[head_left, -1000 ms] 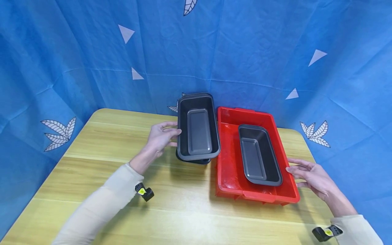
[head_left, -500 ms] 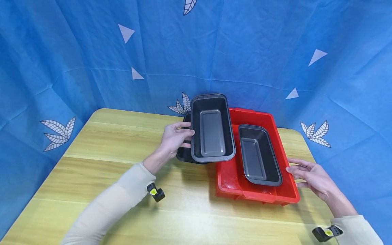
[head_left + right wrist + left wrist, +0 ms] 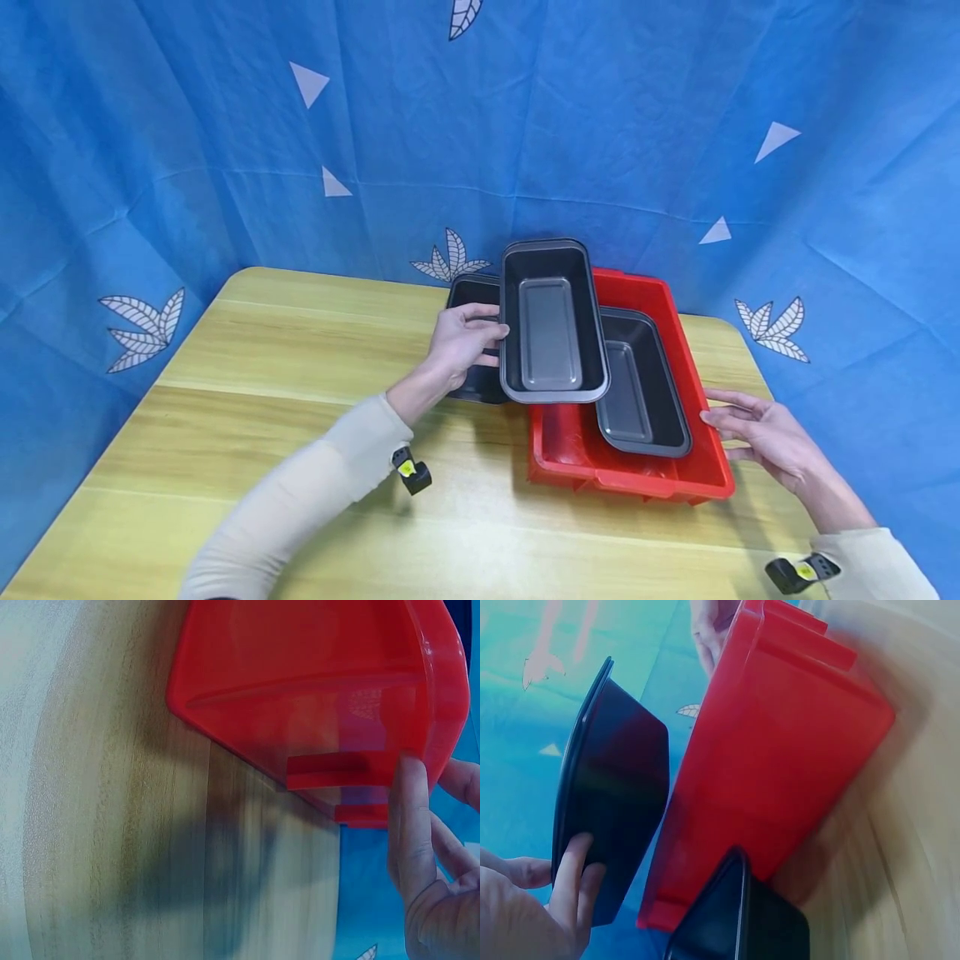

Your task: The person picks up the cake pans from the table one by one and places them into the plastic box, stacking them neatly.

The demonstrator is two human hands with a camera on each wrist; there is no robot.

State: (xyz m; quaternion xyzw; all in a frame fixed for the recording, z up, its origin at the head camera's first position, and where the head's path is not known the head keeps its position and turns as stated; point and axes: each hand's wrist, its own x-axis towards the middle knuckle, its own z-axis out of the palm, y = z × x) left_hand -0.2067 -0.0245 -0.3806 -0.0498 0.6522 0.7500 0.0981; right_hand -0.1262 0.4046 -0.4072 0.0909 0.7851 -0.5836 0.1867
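My left hand (image 3: 465, 343) grips a dark loaf pan (image 3: 553, 333) by its left rim, thumb over the edge and fingers against the outer wall. The pan is raised over the left side of a red plastic bin (image 3: 637, 482). In the left wrist view, the held pan (image 3: 619, 787) is seen from its side, apart from the bin wall (image 3: 780, 742). A second loaf pan (image 3: 637, 408) lies in the bin, partly hidden by the held one. My right hand (image 3: 768, 433) pinches the bin's right rim. The right wrist view shows its fingers (image 3: 411, 825) against the outer wall.
Another dark loaf pan (image 3: 480, 385) stands on the wooden table (image 3: 315, 350) left of the bin, partly covered by my left hand and the raised pan. A blue patterned cloth (image 3: 420, 133) hangs behind the table and along its sides.
My left hand has carried the loaf pan rightward from above the pan on the table to over the bin, uncovering part of the pan left behind. The right hand and bin stay put.
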